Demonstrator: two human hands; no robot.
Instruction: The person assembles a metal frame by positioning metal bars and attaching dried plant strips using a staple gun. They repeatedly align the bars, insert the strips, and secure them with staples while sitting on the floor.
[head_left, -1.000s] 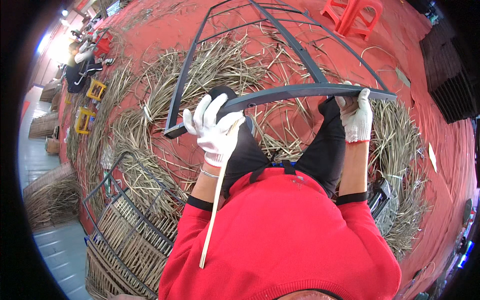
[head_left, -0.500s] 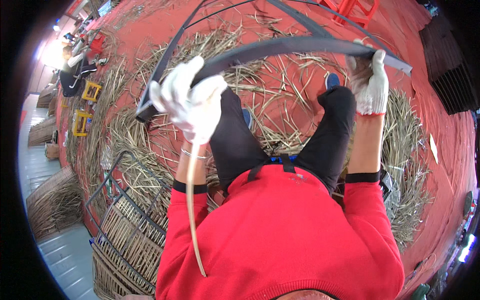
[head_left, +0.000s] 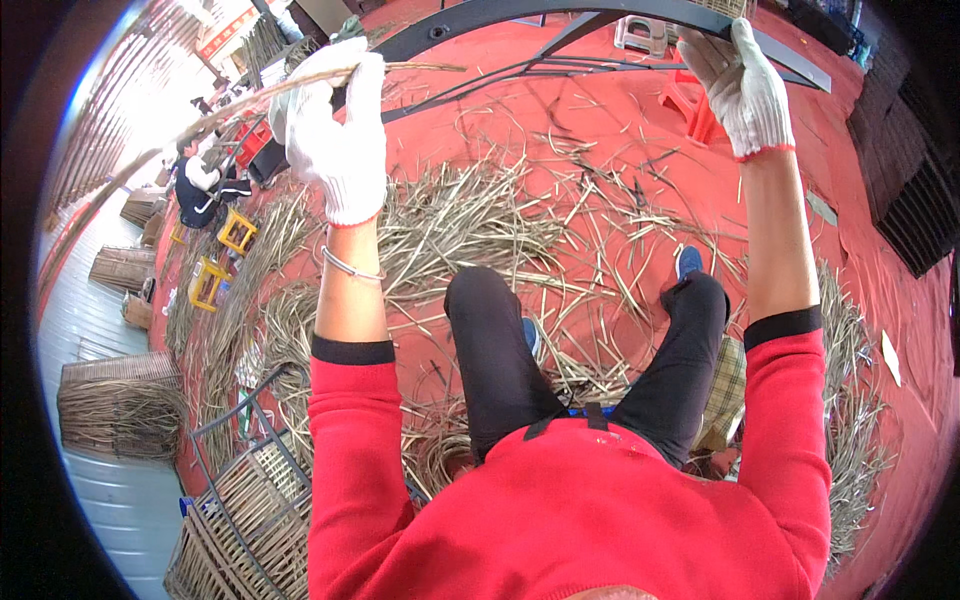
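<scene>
Up near the top edge of the view, well above the black-trousered legs, a dark curved frame spans the gap between two white-gloved hands, with straight bars running off behind its front piece. The right hand holds that front piece close to its right end, thumb on the near side and fingers below. The left hand is at the opposite end, its fingers closed on a long strip whose tail trails far out to the left while a short end points right, along the bar. A dark edge of the frame shows beside those fingers, but I cannot tell how firmly they bear on it. That shared grip looks like the weak spot: if the fingers loosen to manage the strip, the frame's left end could drop or twist, since the right hand has it only near one end. The strip itself could slip, or crack if bent sharply. Its long tail might catch on something at the left, out of easy sight. Swung low, the frame could knock the red stool beyond it, and the loose strips scattered over the red floor covering could slide underfoot.
</scene>
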